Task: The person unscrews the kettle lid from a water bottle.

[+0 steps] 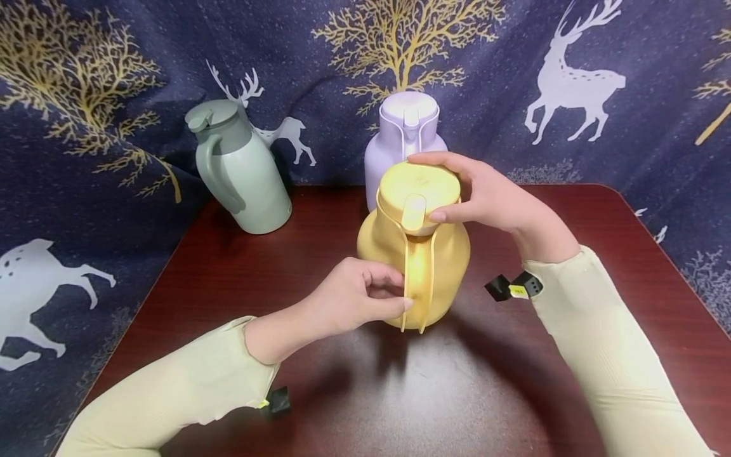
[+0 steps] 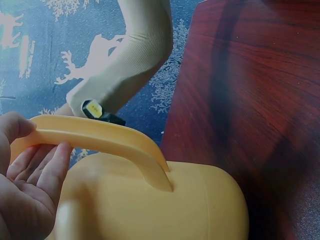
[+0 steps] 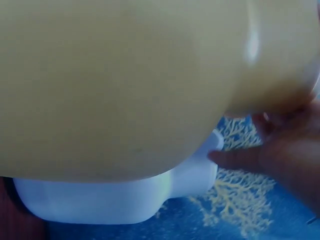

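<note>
A yellow jug stands upright in the middle of the dark red table. My left hand grips the jug's handle from the left, fingers curled behind it and thumb in front. From the left wrist view, the left hand has its fingers under the handle above the jug body. My right hand holds the round lid from the right, thumb at the front and fingers over the far rim. The right wrist view is filled by the jug, with fingers at the right.
A pale green jug stands at the table's back left. A lilac jug stands right behind the yellow one and shows below it as the lilac jug. A blue cloth with deer and trees hangs all around.
</note>
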A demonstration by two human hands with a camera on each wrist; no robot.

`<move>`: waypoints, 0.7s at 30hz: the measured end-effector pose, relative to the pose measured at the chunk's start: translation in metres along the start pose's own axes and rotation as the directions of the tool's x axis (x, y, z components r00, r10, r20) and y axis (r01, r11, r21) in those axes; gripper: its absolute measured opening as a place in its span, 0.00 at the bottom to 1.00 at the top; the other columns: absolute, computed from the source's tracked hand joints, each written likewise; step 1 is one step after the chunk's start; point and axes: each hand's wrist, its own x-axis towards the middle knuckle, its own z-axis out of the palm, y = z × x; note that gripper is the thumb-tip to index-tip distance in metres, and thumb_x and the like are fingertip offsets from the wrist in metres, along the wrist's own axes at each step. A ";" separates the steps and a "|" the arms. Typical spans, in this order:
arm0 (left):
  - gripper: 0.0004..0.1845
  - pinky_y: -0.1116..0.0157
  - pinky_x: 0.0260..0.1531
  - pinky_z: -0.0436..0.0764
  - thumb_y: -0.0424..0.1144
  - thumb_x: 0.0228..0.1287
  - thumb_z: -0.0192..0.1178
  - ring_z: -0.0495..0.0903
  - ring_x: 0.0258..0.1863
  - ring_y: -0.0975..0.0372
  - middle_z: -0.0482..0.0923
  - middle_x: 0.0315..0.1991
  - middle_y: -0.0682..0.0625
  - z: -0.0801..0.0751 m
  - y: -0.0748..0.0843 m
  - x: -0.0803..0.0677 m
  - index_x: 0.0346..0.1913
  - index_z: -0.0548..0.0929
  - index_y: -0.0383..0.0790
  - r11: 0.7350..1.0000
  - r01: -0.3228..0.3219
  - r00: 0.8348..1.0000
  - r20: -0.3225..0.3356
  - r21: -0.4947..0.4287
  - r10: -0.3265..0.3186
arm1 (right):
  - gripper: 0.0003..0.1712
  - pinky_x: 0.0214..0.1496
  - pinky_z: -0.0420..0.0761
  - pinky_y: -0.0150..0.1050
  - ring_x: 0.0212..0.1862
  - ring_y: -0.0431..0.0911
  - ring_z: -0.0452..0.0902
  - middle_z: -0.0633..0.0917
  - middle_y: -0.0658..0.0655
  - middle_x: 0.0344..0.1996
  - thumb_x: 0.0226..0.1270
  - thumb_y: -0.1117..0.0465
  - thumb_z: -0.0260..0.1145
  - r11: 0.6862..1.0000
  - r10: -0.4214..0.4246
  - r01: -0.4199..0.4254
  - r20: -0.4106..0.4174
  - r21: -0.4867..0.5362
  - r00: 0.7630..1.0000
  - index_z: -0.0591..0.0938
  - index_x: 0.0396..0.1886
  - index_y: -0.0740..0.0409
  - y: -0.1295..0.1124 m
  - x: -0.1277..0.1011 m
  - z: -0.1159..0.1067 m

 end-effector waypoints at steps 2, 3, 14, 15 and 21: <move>0.10 0.69 0.45 0.85 0.31 0.58 0.67 0.89 0.41 0.62 0.89 0.42 0.40 0.000 -0.001 0.000 0.42 0.86 0.29 1.000 0.001 1.000 0.000 0.000 -0.001 | 0.43 0.53 0.79 0.27 0.51 0.40 0.77 0.78 0.49 0.55 0.54 0.74 0.70 0.998 -0.034 0.031 0.057 0.050 0.998 0.67 0.71 0.63 0.004 0.004 -0.006; 0.10 0.69 0.44 0.85 0.31 0.58 0.67 0.89 0.41 0.62 0.89 0.41 0.41 0.000 -0.001 0.000 0.42 0.86 0.29 1.000 0.003 1.000 -0.002 -0.001 -0.003 | 0.42 0.55 0.78 0.27 0.52 0.40 0.77 0.79 0.48 0.56 0.54 0.74 0.70 0.996 -0.053 0.047 0.088 0.071 0.995 0.67 0.71 0.63 0.006 0.007 -0.009; 0.11 0.69 0.43 0.85 0.30 0.58 0.67 0.88 0.40 0.63 0.88 0.43 0.39 0.001 -0.003 0.000 0.43 0.86 0.30 1.000 -0.001 1.000 -0.001 0.000 0.001 | 0.41 0.68 0.72 0.30 0.68 0.38 0.68 0.70 0.49 0.69 0.61 0.74 0.67 0.958 -0.168 0.031 0.473 0.284 0.865 0.66 0.73 0.52 0.016 0.030 -0.032; 0.11 0.69 0.44 0.85 0.30 0.58 0.67 0.89 0.41 0.62 0.88 0.43 0.39 0.001 -0.003 0.000 0.43 0.86 0.30 1.000 0.003 1.000 0.001 -0.007 -0.003 | 0.42 0.68 0.71 0.29 0.70 0.37 0.64 0.67 0.49 0.71 0.60 0.73 0.67 0.963 -0.158 0.028 0.477 0.269 0.865 0.67 0.73 0.50 0.016 0.030 -0.033; 0.11 0.68 0.43 0.86 0.31 0.57 0.67 0.87 0.39 0.67 0.89 0.42 0.40 0.000 -0.002 0.000 0.43 0.87 0.30 1.000 -0.014 1.000 -0.004 0.006 0.014 | 0.46 0.70 0.71 0.31 0.72 0.37 0.63 0.63 0.48 0.74 0.63 0.73 0.65 0.960 -0.159 0.009 0.520 0.280 0.839 0.56 0.78 0.55 0.015 0.031 -0.035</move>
